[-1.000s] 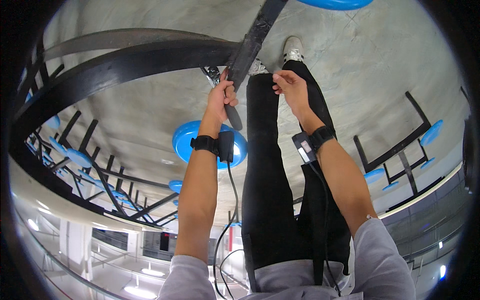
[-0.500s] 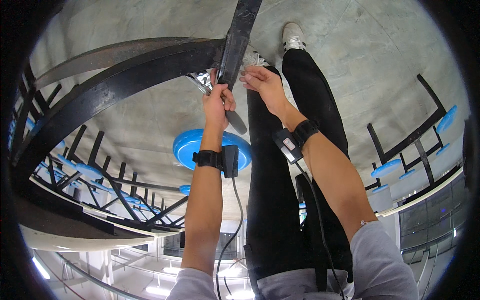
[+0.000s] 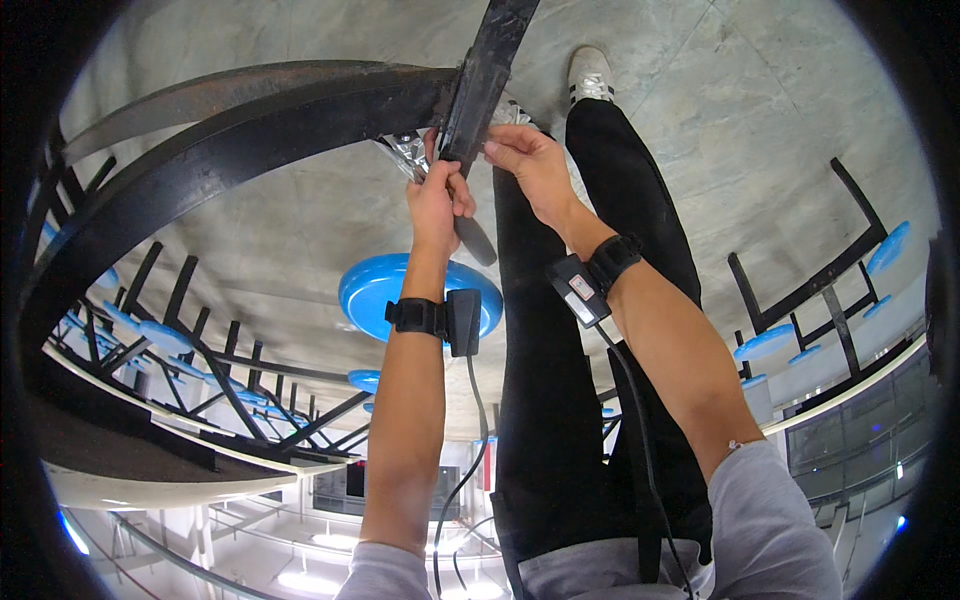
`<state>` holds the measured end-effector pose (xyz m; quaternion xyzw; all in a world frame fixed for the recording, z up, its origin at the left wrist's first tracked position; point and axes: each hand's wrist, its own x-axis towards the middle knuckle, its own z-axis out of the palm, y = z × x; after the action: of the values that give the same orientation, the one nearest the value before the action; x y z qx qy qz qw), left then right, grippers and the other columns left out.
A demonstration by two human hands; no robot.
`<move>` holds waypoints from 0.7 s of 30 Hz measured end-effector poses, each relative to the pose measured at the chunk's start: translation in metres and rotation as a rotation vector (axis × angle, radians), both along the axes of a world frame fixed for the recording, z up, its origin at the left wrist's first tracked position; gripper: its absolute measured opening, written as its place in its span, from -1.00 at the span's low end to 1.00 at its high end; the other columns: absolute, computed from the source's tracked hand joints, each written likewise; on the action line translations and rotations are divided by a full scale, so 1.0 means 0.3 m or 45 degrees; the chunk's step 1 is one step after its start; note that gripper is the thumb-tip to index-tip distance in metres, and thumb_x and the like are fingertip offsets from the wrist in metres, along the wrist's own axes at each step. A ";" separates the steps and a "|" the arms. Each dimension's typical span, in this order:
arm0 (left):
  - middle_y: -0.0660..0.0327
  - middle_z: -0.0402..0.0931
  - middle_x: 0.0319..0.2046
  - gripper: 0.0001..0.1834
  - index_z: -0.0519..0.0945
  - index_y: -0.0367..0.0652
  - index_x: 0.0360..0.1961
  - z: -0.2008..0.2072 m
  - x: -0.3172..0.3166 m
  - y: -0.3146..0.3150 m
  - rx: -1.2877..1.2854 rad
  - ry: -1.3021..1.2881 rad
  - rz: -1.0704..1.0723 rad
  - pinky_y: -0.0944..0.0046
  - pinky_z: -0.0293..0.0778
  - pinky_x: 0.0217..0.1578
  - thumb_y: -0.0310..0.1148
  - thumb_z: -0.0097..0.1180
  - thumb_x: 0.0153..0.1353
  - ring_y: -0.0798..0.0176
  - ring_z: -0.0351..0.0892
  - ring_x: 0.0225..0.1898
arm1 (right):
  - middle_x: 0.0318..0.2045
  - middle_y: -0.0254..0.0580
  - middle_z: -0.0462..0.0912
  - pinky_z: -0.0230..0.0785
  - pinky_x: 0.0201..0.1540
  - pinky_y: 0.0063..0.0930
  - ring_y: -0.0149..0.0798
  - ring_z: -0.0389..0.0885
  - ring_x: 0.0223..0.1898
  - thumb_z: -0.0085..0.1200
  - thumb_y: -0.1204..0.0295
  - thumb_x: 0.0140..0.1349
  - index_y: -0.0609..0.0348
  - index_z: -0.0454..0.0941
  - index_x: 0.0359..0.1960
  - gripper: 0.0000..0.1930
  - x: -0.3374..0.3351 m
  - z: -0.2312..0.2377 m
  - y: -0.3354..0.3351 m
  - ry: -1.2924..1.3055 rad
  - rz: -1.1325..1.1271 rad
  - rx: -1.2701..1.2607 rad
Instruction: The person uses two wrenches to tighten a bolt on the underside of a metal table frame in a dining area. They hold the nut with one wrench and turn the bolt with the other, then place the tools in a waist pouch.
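Observation:
My left hand [image 3: 437, 205] is curled around a tool that looks like an adjustable wrench. Its shiny metal head [image 3: 407, 152] shows to the left of the fingers, under the black steel frame [image 3: 483, 85]. The dark grey handle [image 3: 475, 240] sticks out below the palm, slanting down to the right. One finger reaches up behind the end of the frame's upright bar. On the bar's right side, my right hand [image 3: 532, 170] has thumb and fingertips pinched together close to the steel. Whatever lies in that pinch is too small to tell.
A round blue stool seat [image 3: 375, 295] is below my left wrist. Curved black steel beams [image 3: 250, 135] run off to the left. Rows of blue stools on black frames [image 3: 800, 325] stand at both sides. Black cables [image 3: 470, 420] hang from my wrist straps.
My right hand has moved slightly left, closer to the bar, and its fingers have drawn together. The left hand keeps its hold on the tool. The view has shifted a little.

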<state>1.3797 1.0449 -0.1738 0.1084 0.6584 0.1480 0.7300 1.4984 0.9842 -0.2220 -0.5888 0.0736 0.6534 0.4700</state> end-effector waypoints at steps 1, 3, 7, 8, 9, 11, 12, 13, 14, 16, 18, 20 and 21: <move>0.36 0.12 -0.81 -0.35 0.14 0.01 0.29 0.000 0.001 -0.001 -0.002 0.002 0.002 0.42 0.15 -0.75 -0.45 -0.11 0.11 0.47 0.07 -0.80 | -0.31 -0.15 0.60 0.43 -0.18 -0.54 -0.36 0.56 -0.30 0.13 0.62 0.09 0.38 0.51 -0.20 -0.78 0.002 -0.001 -0.002 -0.002 0.002 0.000; 0.36 0.12 -0.81 -0.35 0.14 0.01 0.28 0.008 0.005 0.005 -0.021 0.025 0.006 0.42 0.15 -0.75 -0.45 -0.10 0.11 0.46 0.07 -0.81 | -0.31 -0.15 0.60 0.42 -0.19 -0.53 -0.35 0.56 -0.30 0.13 0.63 0.07 0.39 0.50 -0.21 -0.78 -0.001 0.002 -0.002 -0.002 0.012 -0.003; 0.34 0.13 -0.81 -0.36 0.17 -0.01 0.27 -0.003 -0.001 0.001 -0.077 0.088 0.071 0.41 0.16 -0.75 -0.46 -0.07 0.10 0.46 0.07 -0.81 | -0.31 -0.15 0.60 0.42 -0.18 -0.53 -0.35 0.56 -0.30 0.13 0.62 0.07 0.39 0.50 -0.20 -0.77 0.000 0.024 0.012 0.052 -0.046 -0.021; 0.34 0.13 -0.81 -0.36 0.17 -0.01 0.27 -0.004 -0.001 -0.001 -0.077 0.087 0.072 0.41 0.16 -0.75 -0.46 -0.07 0.10 0.46 0.07 -0.81 | -0.31 -0.15 0.60 0.42 -0.17 -0.53 -0.35 0.57 -0.29 0.14 0.61 0.06 0.39 0.51 -0.21 -0.77 0.003 0.028 0.012 0.019 -0.031 -0.049; 0.34 0.13 -0.81 -0.36 0.17 -0.01 0.27 -0.004 -0.001 -0.001 -0.069 0.071 0.065 0.41 0.16 -0.75 -0.46 -0.07 0.10 0.45 0.07 -0.81 | -0.31 -0.16 0.60 0.43 -0.16 -0.53 -0.34 0.57 -0.28 0.15 0.59 0.06 0.38 0.52 -0.22 -0.77 0.004 0.033 0.014 -0.013 -0.016 -0.076; 0.34 0.14 -0.82 -0.36 0.17 0.00 0.27 -0.005 -0.002 -0.003 -0.061 0.057 0.055 0.41 0.17 -0.75 -0.46 -0.06 0.10 0.45 0.08 -0.81 | -0.32 -0.18 0.60 0.42 -0.17 -0.54 -0.35 0.57 -0.29 0.16 0.58 0.05 0.37 0.53 -0.23 -0.78 0.006 0.021 0.010 0.012 -0.042 -0.069; 0.34 0.13 -0.82 -0.36 0.17 0.00 0.27 -0.005 -0.001 -0.004 -0.026 0.027 0.038 0.41 0.17 -0.75 -0.46 -0.06 0.10 0.45 0.08 -0.81 | -0.33 -0.20 0.60 0.42 -0.18 -0.55 -0.36 0.56 -0.30 0.18 0.57 0.04 0.36 0.54 -0.24 -0.78 0.006 0.013 0.007 0.038 -0.067 -0.063; 0.34 0.13 -0.82 -0.36 0.17 0.00 0.27 -0.006 0.000 -0.005 0.009 -0.005 0.020 0.41 0.17 -0.75 -0.46 -0.06 0.10 0.45 0.08 -0.81 | -0.33 -0.20 0.60 0.42 -0.18 -0.55 -0.36 0.56 -0.30 0.18 0.57 0.04 0.36 0.54 -0.24 -0.78 0.007 0.006 0.002 0.038 -0.069 -0.062; 0.34 0.13 -0.82 -0.36 0.17 0.00 0.27 -0.006 -0.001 -0.005 0.007 -0.001 0.018 0.41 0.17 -0.75 -0.46 -0.06 0.10 0.45 0.08 -0.81 | -0.34 -0.22 0.60 0.40 -0.18 -0.57 -0.38 0.55 -0.30 0.18 0.57 0.04 0.35 0.55 -0.25 -0.78 0.005 0.006 0.001 0.044 -0.100 -0.061; 0.34 0.12 -0.82 -0.36 0.18 0.00 0.26 -0.005 -0.001 -0.004 -0.004 -0.003 0.056 0.41 0.17 -0.76 -0.45 -0.06 0.09 0.45 0.08 -0.82 | -0.35 -0.24 0.60 0.38 -0.19 -0.59 -0.40 0.54 -0.30 0.18 0.57 0.03 0.34 0.55 -0.25 -0.78 0.000 0.008 0.001 0.052 -0.133 -0.062; 0.31 0.17 -0.83 -0.39 0.21 -0.05 0.25 -0.007 -0.002 -0.005 0.009 0.003 0.056 0.38 0.18 -0.77 -0.45 -0.07 0.09 0.42 0.11 -0.83 | -0.35 -0.25 0.60 0.34 -0.17 -0.61 -0.44 0.53 -0.29 0.18 0.59 0.02 0.34 0.55 -0.25 -0.77 0.004 -0.001 0.000 -0.021 -0.036 -0.066; 0.28 0.21 -0.84 -0.41 0.24 -0.10 0.23 -0.010 -0.006 -0.005 0.022 0.010 0.055 0.35 0.19 -0.77 -0.45 -0.07 0.09 0.40 0.15 -0.84 | -0.35 -0.25 0.60 0.33 -0.15 -0.61 -0.45 0.52 -0.28 0.18 0.59 0.01 0.34 0.55 -0.24 -0.77 0.004 -0.003 -0.002 -0.013 -0.031 -0.054; 0.28 0.21 -0.84 -0.40 0.23 -0.10 0.23 -0.013 -0.010 -0.004 0.009 0.032 0.044 0.35 0.19 -0.77 -0.44 -0.07 0.09 0.40 0.15 -0.84 | -0.34 -0.25 0.60 0.32 -0.13 -0.61 -0.46 0.52 -0.26 0.18 0.59 0.01 0.34 0.55 -0.24 -0.77 0.002 -0.002 -0.001 -0.006 -0.025 -0.043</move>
<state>1.3768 1.0437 -0.1777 0.1012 0.6687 0.1616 0.7187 1.4991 0.9839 -0.2226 -0.5974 0.0893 0.6462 0.4665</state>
